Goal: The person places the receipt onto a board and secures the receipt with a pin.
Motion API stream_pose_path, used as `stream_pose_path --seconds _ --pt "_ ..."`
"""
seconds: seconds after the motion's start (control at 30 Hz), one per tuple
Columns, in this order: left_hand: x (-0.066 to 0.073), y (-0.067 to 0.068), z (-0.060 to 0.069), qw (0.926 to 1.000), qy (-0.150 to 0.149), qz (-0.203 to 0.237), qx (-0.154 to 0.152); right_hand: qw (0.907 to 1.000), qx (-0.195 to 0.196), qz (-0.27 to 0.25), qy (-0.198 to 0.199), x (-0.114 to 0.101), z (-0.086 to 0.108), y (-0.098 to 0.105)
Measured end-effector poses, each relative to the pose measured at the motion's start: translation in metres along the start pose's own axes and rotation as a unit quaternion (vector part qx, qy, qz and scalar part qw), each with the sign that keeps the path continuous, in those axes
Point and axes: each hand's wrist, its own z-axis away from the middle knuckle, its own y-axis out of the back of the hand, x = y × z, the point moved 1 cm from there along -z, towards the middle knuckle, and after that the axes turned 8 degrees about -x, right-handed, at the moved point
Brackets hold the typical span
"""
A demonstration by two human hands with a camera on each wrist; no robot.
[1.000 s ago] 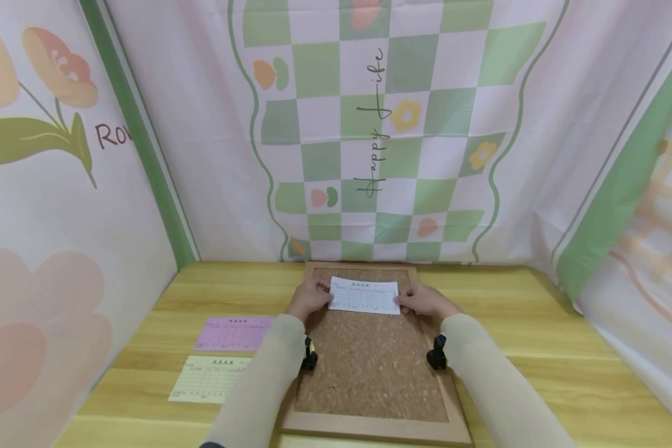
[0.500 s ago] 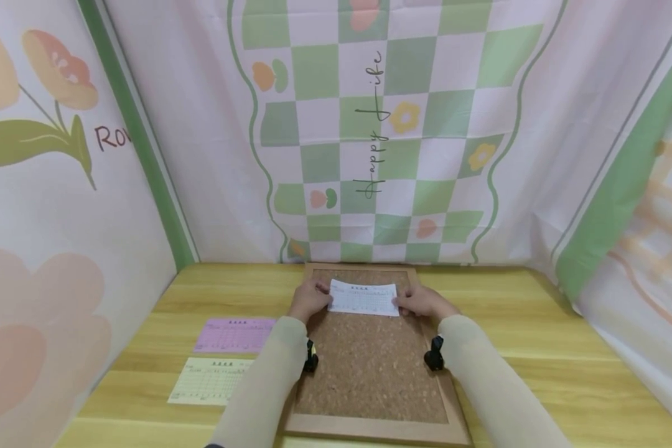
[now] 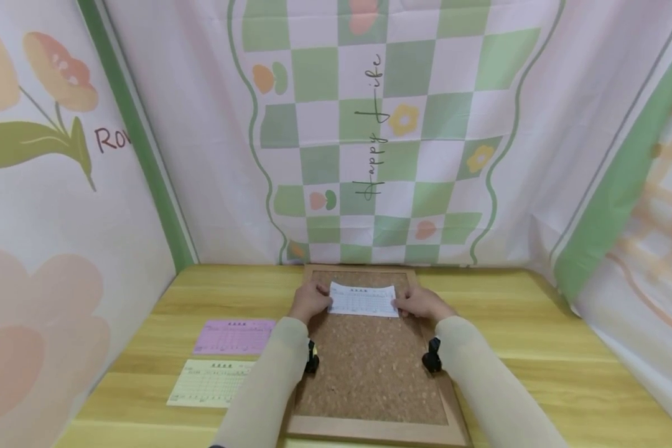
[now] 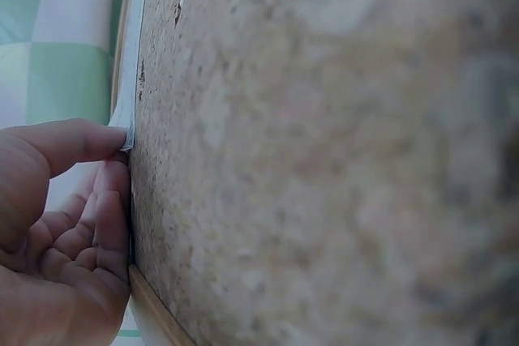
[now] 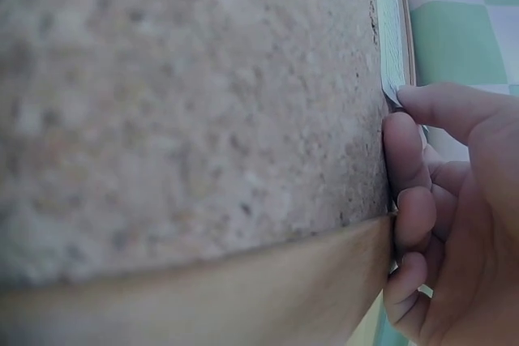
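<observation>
A white printed form slip [image 3: 363,301] lies across the upper part of a wood-framed cork board [image 3: 372,367]. My left hand [image 3: 311,299] pinches the slip's left edge between thumb and fingers, and my right hand [image 3: 422,302] pinches its right edge. In the left wrist view, the left thumb [image 4: 89,142] presses the paper's corner close to the cork. The right wrist view has the right thumb [image 5: 446,107] on the slip's other end, the remaining fingers curled against the board's frame [image 5: 243,297]. The slip's ends bend up slightly.
On the wood-grain table [image 3: 543,348], left of the board, lie a pink form slip [image 3: 232,337] and a yellow one [image 3: 207,382], the yellow partly covered by the left sleeve [image 3: 266,382]. A checkered curtain [image 3: 381,155] hangs behind the table.
The slip's corners curl up a little more than before. Both hands keep their hold on it at nearly the same place; the whole head view has shifted slightly.
</observation>
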Motion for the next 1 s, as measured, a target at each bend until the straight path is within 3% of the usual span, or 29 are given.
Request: stream_pose_path --seconds 0.37,0.53,0.8,1.0 --pt "0.002 -0.001 0.002 0.9999 0.01 0.007 0.003 0.9997 0.009 0.012 -0.019 -0.002 0.001 -0.001" --pt "0.001 0.0 0.001 0.9999 -0.001 -0.01 -0.004 0.9996 0.01 0.014 -0.022 -0.003 0.002 -0.002" --pt "-0.003 0.005 -0.006 0.9968 -0.001 -0.038 -0.07 0.9996 0.016 0.014 -0.019 -0.006 0.003 -0.003" --pt "0.005 0.015 -0.002 0.9881 -0.011 -0.058 -0.142 0.9994 0.016 0.017 -0.027 -0.004 0.002 -0.002"
